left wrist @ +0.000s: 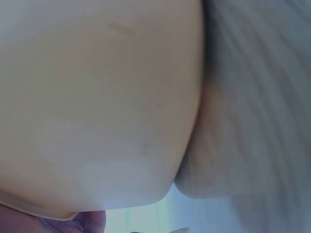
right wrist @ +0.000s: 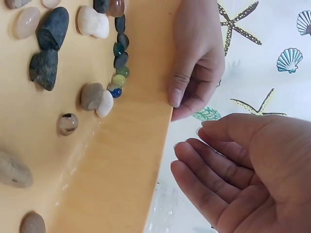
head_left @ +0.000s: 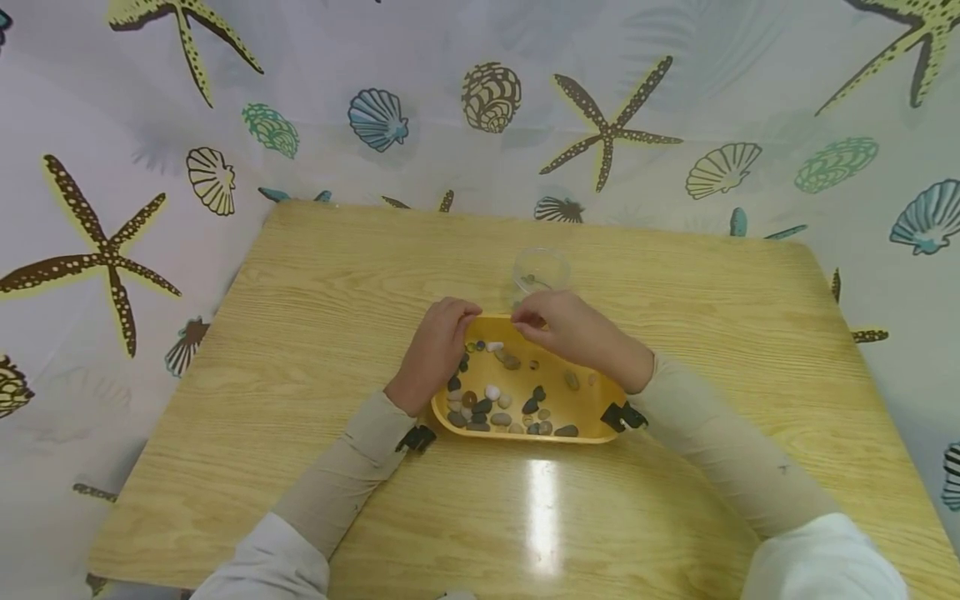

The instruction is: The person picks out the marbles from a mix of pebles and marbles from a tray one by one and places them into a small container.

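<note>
Yellow tray (head_left: 581, 412) on a wood-grain table (head_left: 322, 275), head view, pebbles (head_left: 501, 419) strewn mostly left and near, left hand (head_left: 431, 354) pinching the far rim toward its left end, right hand (head_left: 577, 333) at that rim, a clear cup (head_left: 543, 265) just beyond. Left wrist view: pale tray wall across most of the frame, blurred sleeve (left wrist: 267, 97) at right, hand's state untellable from here. Right wrist view: left thumb inside the wall, right hand half curled beside the rim, narrow thumb-to-finger gap, nothing visible held, shiny marbles (right wrist: 118, 80) among pebbles along the wall's foot.
</note>
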Demonstrator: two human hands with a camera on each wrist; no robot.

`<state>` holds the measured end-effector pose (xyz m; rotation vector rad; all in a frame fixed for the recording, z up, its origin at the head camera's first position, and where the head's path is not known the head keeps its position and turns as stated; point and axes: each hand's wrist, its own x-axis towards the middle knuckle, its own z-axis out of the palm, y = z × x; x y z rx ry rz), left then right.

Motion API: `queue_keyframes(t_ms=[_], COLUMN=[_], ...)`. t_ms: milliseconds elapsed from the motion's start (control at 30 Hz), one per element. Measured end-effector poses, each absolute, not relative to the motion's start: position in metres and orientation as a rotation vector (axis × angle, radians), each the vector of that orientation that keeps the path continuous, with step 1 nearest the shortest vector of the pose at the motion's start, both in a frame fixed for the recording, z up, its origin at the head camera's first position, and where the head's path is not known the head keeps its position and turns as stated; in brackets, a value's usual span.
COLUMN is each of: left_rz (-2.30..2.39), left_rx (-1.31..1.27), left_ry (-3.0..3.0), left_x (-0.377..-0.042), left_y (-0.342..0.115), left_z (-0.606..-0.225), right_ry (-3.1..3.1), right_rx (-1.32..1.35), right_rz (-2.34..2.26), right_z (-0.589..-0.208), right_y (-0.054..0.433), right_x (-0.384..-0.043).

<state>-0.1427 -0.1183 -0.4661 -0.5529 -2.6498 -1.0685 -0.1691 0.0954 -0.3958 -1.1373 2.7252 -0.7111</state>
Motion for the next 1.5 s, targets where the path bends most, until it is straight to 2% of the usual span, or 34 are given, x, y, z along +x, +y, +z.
queue_keyframes(t_ms=[1100,1500], left_rz=[-1.007,-0.998], left_rx=[-0.531,-0.558], left_ry=[-2.72,-2.693], left_x=[-0.144,-0.144], left_y=[-0.119,-0.12], left_z=[-0.468,-0.468], right_ry=[2.606,2.735], right_rx=[-1.188,-1.336], right_rz=[-0.512,-0.332], right_z=[-0.43,-0.447], right_y=[0.056,0.05], right_x=[-0.167,-0.163])
